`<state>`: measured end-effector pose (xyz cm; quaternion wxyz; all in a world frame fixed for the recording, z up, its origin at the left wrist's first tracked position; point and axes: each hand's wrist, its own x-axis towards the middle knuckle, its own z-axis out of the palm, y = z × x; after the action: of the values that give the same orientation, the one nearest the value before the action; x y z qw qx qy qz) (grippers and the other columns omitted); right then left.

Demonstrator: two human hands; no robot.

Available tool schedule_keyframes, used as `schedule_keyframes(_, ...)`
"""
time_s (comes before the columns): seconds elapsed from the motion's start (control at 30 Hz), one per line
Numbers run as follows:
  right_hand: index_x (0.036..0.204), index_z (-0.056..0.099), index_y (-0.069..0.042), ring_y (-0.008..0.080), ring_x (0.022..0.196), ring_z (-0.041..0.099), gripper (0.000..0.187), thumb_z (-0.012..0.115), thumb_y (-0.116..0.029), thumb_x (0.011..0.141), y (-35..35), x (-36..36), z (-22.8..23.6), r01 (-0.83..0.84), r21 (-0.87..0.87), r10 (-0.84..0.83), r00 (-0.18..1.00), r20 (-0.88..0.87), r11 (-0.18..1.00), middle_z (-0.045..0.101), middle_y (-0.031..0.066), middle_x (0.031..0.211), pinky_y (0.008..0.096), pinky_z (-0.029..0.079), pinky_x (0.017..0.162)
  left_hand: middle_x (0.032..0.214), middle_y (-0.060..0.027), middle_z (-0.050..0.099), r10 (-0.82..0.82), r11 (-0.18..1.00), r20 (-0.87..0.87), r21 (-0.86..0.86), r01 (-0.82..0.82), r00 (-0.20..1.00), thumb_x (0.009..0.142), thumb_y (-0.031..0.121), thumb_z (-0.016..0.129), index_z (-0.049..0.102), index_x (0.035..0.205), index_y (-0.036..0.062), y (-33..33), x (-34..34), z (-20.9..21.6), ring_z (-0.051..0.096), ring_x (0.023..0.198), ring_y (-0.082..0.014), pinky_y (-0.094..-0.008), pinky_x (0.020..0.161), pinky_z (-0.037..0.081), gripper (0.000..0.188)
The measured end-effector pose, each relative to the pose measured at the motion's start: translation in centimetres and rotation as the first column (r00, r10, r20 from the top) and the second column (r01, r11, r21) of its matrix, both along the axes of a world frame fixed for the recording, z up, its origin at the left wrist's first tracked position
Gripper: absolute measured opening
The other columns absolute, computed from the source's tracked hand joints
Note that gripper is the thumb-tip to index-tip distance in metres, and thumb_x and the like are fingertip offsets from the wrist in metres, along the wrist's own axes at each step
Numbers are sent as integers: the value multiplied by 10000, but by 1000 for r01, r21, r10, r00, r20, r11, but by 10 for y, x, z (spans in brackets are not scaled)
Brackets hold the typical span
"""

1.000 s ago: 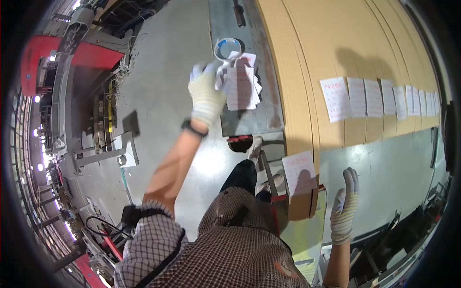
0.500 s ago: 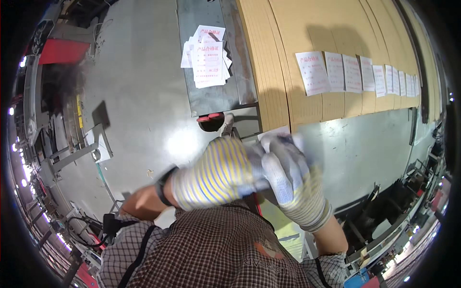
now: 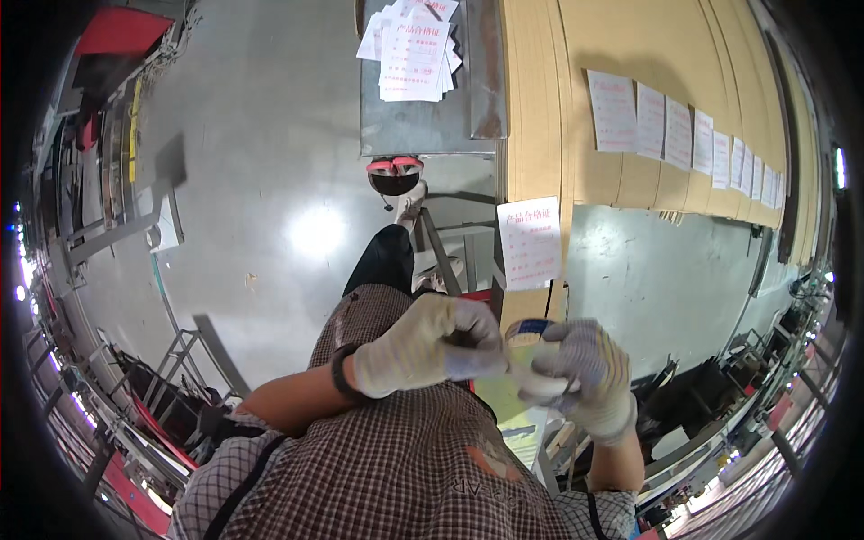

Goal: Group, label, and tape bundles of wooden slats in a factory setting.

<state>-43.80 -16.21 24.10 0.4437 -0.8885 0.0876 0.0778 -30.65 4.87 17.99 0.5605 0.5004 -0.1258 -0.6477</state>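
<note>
My left hand (image 3: 432,346), in a striped knit glove, has its thumb and fingers bent together in front of my apron. Close to its right, my gloved right hand (image 3: 585,373) has its fingers curled. Something thin and pale may span the gap between the fingertips, but I cannot make out what either hand grips. Just beyond the hands shows a round, tan and blue thing (image 3: 529,329), like a roll of tape. A white printed label sheet (image 3: 529,243) lies on the near end of the cardboard stack (image 3: 531,117), ahead of my right hand.
More label sheets (image 3: 666,126) stand in a row along the cardboard on the right. A loose pile of labels (image 3: 414,58) lies on a grey metal surface (image 3: 423,126). A black and red object (image 3: 394,175) sits below its edge. Metal legs (image 3: 441,243) stand near my feet.
My hands have drawn apart and lower, uncovering the label sheet on the cardboard end. The view has shifted, so the label pile and row sit higher in it.
</note>
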Motion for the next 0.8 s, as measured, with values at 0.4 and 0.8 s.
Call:
schedule_keyframes(0.4,985,696,-11,238,1095,633,301,841,-189,791,-89,-47,-198,414,353,-343,906,-247,839,686,152,1196,388,497,909,1191,-75,640,185,983,132,-20,-184,974,909,149,700,558,1263,32,-66,-39,-237,597,1097,-147,-318,965,501,399)
schedule_keyframes(0.8,1484,260,28,532,1354,320,926,728,-415,819,67,-1,-113,187,-644,-308,948,-79,742,289,353,1499,628,226,1121,875,2,609,176,984,-137,9,-177,975,897,193,703,656,1136,14,-37,-28,-261,553,792,-98,-274,704,500,303)
